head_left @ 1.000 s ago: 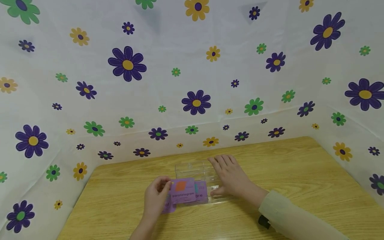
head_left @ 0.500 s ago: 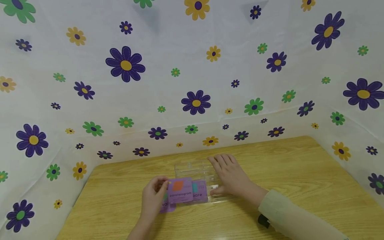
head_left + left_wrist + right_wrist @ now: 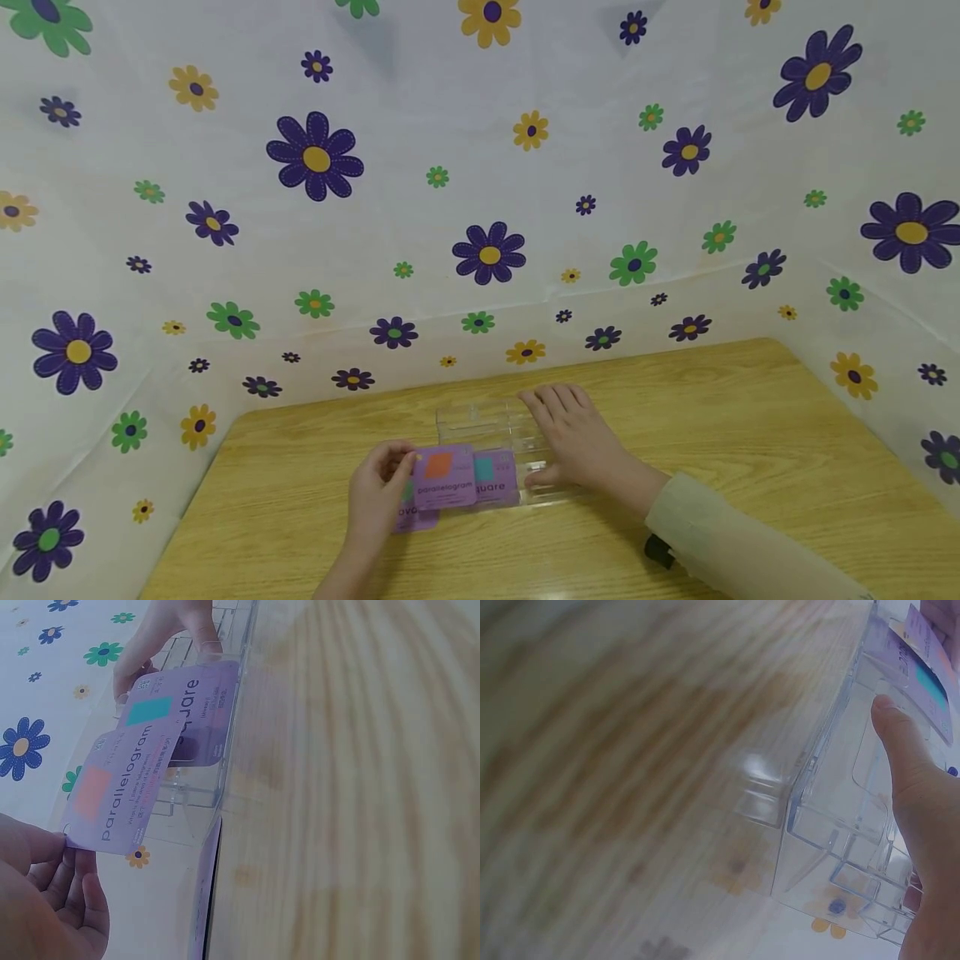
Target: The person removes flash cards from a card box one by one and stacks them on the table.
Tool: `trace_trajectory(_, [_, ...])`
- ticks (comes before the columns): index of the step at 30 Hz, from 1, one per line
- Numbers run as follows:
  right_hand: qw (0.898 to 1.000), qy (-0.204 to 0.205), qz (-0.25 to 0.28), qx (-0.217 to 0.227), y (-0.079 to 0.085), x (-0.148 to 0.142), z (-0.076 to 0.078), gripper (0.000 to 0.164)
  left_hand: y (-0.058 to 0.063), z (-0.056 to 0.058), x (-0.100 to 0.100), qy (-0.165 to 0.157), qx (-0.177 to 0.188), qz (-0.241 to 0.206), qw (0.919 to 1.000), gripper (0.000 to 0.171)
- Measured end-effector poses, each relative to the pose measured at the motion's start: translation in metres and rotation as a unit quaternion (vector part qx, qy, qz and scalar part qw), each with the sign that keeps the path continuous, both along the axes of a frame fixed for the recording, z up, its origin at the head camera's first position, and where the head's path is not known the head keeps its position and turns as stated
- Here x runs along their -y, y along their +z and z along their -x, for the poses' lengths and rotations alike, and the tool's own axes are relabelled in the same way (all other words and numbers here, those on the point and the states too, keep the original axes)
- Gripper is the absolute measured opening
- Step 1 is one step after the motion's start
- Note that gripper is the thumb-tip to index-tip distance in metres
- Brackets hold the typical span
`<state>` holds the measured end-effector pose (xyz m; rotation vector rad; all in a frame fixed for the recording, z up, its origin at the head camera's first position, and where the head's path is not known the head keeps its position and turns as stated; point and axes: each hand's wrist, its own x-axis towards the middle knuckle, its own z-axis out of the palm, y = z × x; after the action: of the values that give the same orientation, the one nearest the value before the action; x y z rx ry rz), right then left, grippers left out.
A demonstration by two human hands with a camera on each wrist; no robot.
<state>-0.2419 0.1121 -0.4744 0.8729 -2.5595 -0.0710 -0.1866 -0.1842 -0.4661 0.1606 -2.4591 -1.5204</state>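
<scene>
My left hand [image 3: 372, 492] pinches the left edge of a purple "parallelogram" card [image 3: 446, 477], thumb in front. That card is tilted up and overlaps a purple "square" card [image 3: 206, 705] standing in a clear plastic organizer [image 3: 474, 415]. Lower left, another purple card [image 3: 417, 522], its word partly covered and ending in "ova", lies by my left hand. My right hand [image 3: 577, 442] holds the right part of the organizer across its width. In the right wrist view its thumb [image 3: 900, 742] presses on the near side; the other fingers reach over the far side.
A wood-grain table [image 3: 285, 483] carries everything. White flower-print cloth [image 3: 405, 208] stands behind and along both sides. A small black object [image 3: 660, 552] shows under the right sleeve [image 3: 720, 533].
My left hand has drawn the "parallelogram" card slightly left, so more of the "square" card shows. My right hand and the organizer have stayed in place.
</scene>
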Motion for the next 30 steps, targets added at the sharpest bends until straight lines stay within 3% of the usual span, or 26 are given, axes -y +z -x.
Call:
trace_trajectory(17, [1.000,-0.002,-0.001,0.002,-0.002,0.001,0.001,0.131,0.000,-0.003,0.010,0.008,-0.006,0.001,0.9999,0.010])
trace_trajectory(24, [1.000,-0.003,0.005,0.007,-0.001,0.002,0.003,0.131,-0.002,0.000,0.017,0.002,-0.025,-0.013,0.9996,0.009])
trace_trajectory(30, [1.000,-0.004,0.005,0.012,0.000,0.003,0.004,0.132,-0.001,0.000,0.023,0.012,-0.011,-0.014,0.9998,0.011])
